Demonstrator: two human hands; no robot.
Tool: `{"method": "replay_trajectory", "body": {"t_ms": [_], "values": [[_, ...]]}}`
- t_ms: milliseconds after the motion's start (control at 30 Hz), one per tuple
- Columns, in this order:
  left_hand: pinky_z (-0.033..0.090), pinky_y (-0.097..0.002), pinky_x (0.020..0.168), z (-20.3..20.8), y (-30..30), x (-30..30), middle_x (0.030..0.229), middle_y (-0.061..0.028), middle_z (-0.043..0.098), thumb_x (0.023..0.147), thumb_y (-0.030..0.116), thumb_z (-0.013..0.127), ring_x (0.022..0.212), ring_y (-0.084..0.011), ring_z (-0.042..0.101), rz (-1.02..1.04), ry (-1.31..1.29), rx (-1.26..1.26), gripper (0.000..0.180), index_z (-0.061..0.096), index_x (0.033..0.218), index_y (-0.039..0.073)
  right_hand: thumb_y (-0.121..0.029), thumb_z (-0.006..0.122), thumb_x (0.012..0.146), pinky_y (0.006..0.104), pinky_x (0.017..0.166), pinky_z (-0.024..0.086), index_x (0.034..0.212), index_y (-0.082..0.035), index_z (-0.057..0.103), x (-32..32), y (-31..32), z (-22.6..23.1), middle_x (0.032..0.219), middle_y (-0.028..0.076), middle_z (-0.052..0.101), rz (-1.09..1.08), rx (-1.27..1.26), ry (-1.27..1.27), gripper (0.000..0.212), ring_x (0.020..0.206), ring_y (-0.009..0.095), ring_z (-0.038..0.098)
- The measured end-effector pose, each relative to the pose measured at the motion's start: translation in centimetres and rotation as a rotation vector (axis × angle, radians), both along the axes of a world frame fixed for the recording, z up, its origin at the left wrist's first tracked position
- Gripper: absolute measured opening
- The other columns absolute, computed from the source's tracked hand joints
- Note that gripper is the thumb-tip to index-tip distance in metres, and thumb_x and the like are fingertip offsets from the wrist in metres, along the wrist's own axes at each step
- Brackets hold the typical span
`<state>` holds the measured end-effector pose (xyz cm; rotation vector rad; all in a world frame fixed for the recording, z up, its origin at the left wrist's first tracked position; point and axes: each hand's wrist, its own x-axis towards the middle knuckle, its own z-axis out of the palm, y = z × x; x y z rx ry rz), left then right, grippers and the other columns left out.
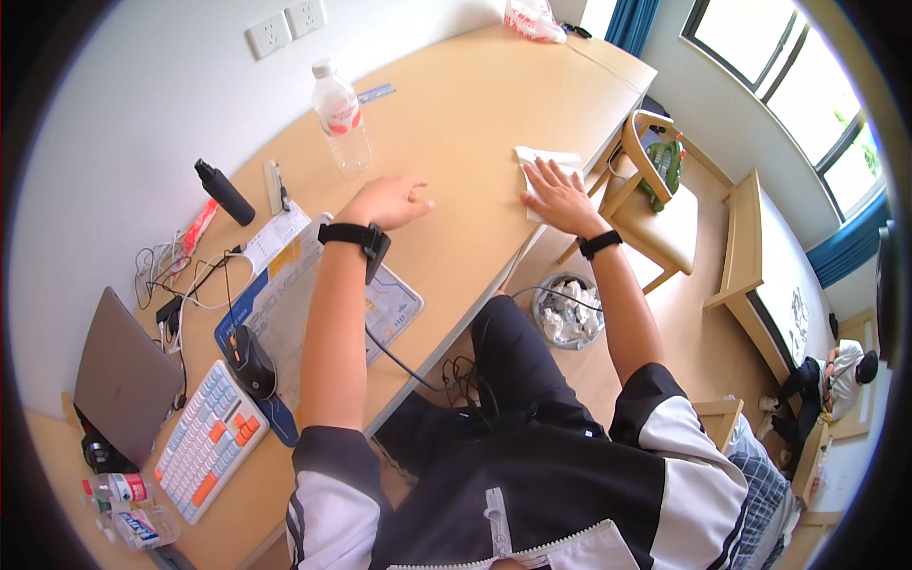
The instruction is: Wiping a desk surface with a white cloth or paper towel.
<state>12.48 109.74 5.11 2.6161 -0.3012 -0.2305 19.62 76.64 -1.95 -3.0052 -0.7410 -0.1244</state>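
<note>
While my right hand [562, 199] is spread flat, palm down and fingers a little apart, the white tissue [528, 155] lies beneath it, right of centre in the upper half of the frame. The tissue shows past my fingertips and along the side of my palm, close to the edge of the wooden table [456, 114]. My left hand [385, 201], near the middle of the frame, is loosely curled, thumb and forefinger apart; I cannot tell whether it touches the tabletop. The tissue is well apart from it, off to the right.

Just beyond my left hand, a clear bottle [342, 128] with a white cap stands upright. Below my left wrist in the frame is a patterned mouse pad [394, 299], with a black mouse [253, 361] toward its left end. At lower left are a white, grey and orange keyboard [211, 442] and a dark laptop [128, 375].

Below my right hand, on the floor, a bin [578, 342] holds crumpled white paper. A wooden chair [684, 228] with a green item [665, 171] stands at upper right, and another person [836, 375] sits at the far right.
</note>
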Motion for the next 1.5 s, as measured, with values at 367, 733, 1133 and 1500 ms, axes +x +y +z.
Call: {"method": "replay_trajectory", "body": {"t_ms": [367, 733, 1133, 1500], "values": [[0.049, -0.0404, 0.101, -0.7, 1.1, -0.4, 0.123, -0.0214, 0.068, 0.092, 0.043, 0.063, 0.117, -0.035, 0.064, -0.013, -0.057, 0.131, 0.059, 0.058, 0.137, 0.006, -0.057, 0.039, 0.103, 0.0561, 0.122, 0.014, 0.159, -0.013, 0.025, -7.5, 8.2, 1.0, 0.166, 0.011, 0.021, 0.339, -0.027, -0.006, 0.073, 0.154, 0.033, 0.017], [0.047, -0.0416, 0.103, -0.6, -0.1, -0.2, 0.13, -0.0194, 0.064, 0.09, 0.048, 0.061, 0.12, -0.0357, 0.061, -0.07, -0.059, 0.139, 0.062, 0.058, 0.137, 0.007, -0.062, 0.038, 0.101, 0.0584, 0.119, 0.023, 0.154, -0.01, 0.035, -1.0, 9.4, 4.5, 0.16, 0.014, 0.036, 0.41, -0.091, 0.18, 0.074, 0.15, 0.032, 0.03], [0.048, -0.0428, 0.101, -0.5, 0.1, -0.1, 0.128, -0.0202, 0.064, 0.088, 0.039, 0.064, 0.118, -0.0362, 0.061, 0.006, -0.072, 0.131, 0.057, 0.057, 0.129, 0.0, -0.056, 0.045, 0.099, 0.0492, 0.123, 0.021, 0.158, -0.004, 0.019, 8.4, 19.8, 3.4, 0.162, 0.016, 0.031, 0.509, -0.138, 0.219, 0.083, 0.152, 0.028, 0.024], [0.05, -0.0454, 0.098, 0.3, -0.8, -0.2, 0.116, -0.0218, 0.069, 0.089, 0.037, 0.064, 0.112, -0.0386, 0.064, 0.006, -0.009, 0.118, 0.058, 0.054, 0.133, 0.0, -0.062, 0.043, 0.096, 0.0434, 0.121, 0.026, 0.161, -0.01, 0.015, 14.0, 27.1, 3.8, 0.165, 0.019, 0.02, 0.472, -0.108, 0.256, 0.088, 0.149, 0.034, 0.03]]}}
